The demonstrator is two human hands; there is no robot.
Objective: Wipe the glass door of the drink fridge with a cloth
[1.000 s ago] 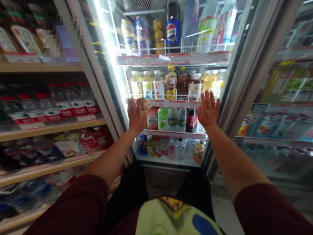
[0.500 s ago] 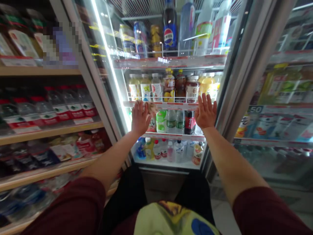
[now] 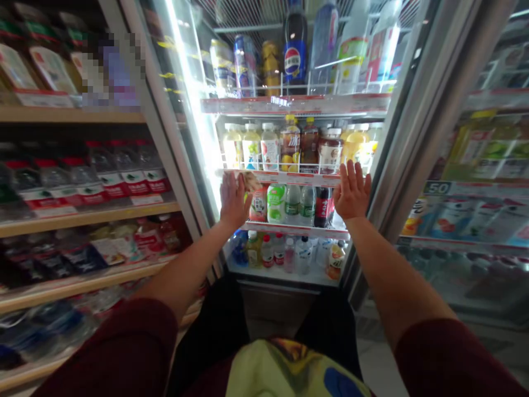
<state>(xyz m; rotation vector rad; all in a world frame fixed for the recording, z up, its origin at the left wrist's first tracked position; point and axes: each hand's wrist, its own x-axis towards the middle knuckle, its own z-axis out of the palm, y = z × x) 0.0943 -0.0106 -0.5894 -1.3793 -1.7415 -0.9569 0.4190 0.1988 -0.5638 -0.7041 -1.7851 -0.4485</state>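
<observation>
A crumpled pale cloth [image 3: 248, 181] lies beneath the fingers of my left hand [image 3: 233, 201], which presses it to the glass door [image 3: 289, 242] of a lit drinks fridge. Part of the cloth sticks out to the right of the fingers; the rest is hidden behind them. My right hand [image 3: 352, 193] rests flat on the right side of the same glass, its fingers stretched upward and holding nothing. Behind the glass, between the hands, stand a red-labelled bottle [image 3: 258, 204], a green-labelled bottle [image 3: 276, 203] and a dark bottle [image 3: 323, 207].
Wooden shelves [image 3: 103, 218] with several red-capped water bottles [image 3: 93, 184] rise on the left. Metal door frames [image 3: 413, 143] edge the glass, and another stocked fridge section [image 3: 475, 215] adjoins on the right. My black-trousered legs [image 3: 210, 331] are below.
My left hand has slid a little left across the glass with the cloth. My right hand keeps about the same spot on the door. The whole view has shifted slightly.
</observation>
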